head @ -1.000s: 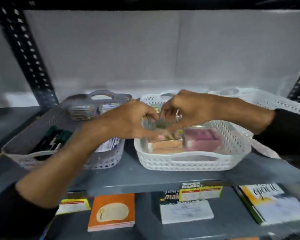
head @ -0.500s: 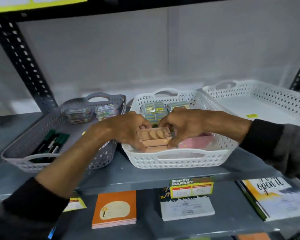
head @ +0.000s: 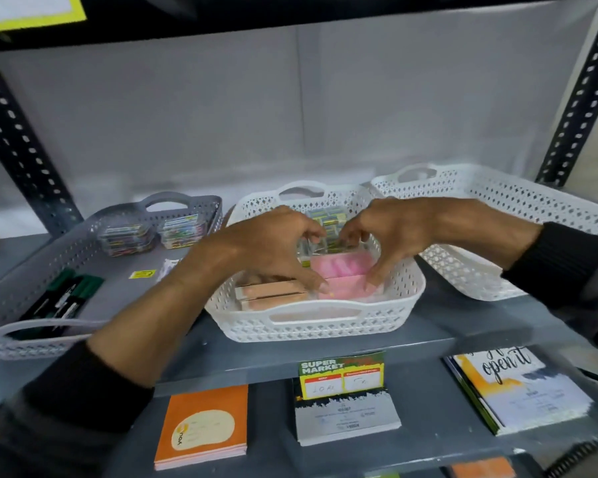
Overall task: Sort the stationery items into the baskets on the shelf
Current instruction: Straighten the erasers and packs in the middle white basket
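Both hands have left the tan boxes (head: pixel 270 294); left hand (head: pixel 273 248) and right hand (head: pixel 390 236) now pinch the pink pack (head: pixel 342 270) between them.

Grey shelf (head: pixel 428 326), three baskets (head: pixel 311 326) side by side

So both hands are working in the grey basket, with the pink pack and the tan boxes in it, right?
Not the grey basket. The head view shows the left hand and right hand in the middle white basket, which holds the pink pack and tan boxes. The rest stands.
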